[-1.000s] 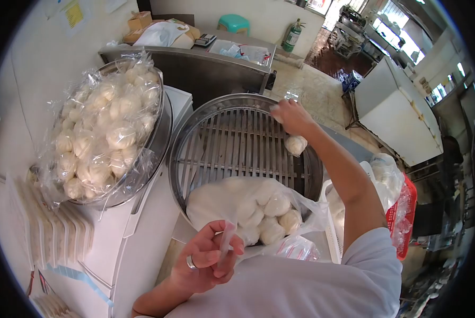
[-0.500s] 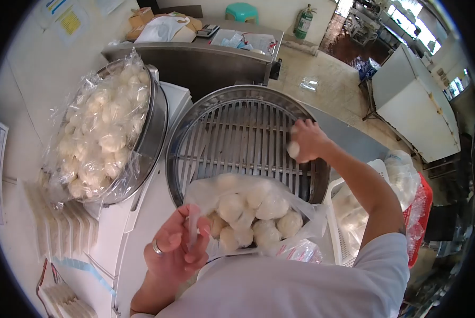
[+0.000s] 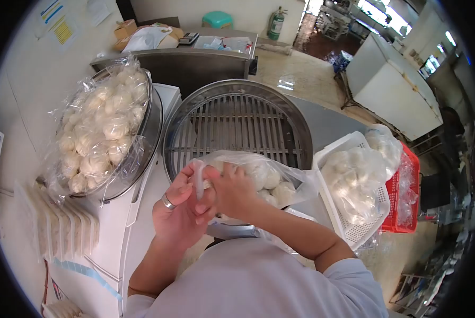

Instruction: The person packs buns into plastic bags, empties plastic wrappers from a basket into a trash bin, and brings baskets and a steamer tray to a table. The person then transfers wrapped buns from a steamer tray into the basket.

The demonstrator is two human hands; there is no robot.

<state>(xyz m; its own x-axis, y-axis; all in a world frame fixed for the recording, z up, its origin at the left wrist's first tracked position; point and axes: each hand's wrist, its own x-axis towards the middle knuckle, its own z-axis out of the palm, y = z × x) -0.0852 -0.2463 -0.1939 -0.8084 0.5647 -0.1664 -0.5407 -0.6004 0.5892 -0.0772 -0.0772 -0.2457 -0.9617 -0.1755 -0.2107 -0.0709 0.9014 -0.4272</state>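
A round steamer tray with metal slats (image 3: pixel 237 116) lies in front of me, and no bun shows on its slats. Over its near edge rests a clear plastic bag (image 3: pixel 296 183) with several white buns (image 3: pixel 269 177) inside. My left hand (image 3: pixel 182 204), with a ring on it, pinches the rolled edge of the bag at its left side. My right hand (image 3: pixel 235 193) is at the bag's opening beside the left hand, its fingers bent and partly hidden by plastic; whether it holds a bun cannot be made out.
A tilted round tray (image 3: pixel 155 122) with bagged buns (image 3: pixel 102 127) stands at the left, above stacked white trays (image 3: pixel 62 228). On the right are a white basket (image 3: pixel 354 233) with bagged buns and a red basket (image 3: pixel 407 217). Farther back stands a white cabinet (image 3: pixel 391 79).
My right hand has moved from the tray's right side to the bag's opening, near my left hand. The bun that lay at the tray's right side is gone from there.
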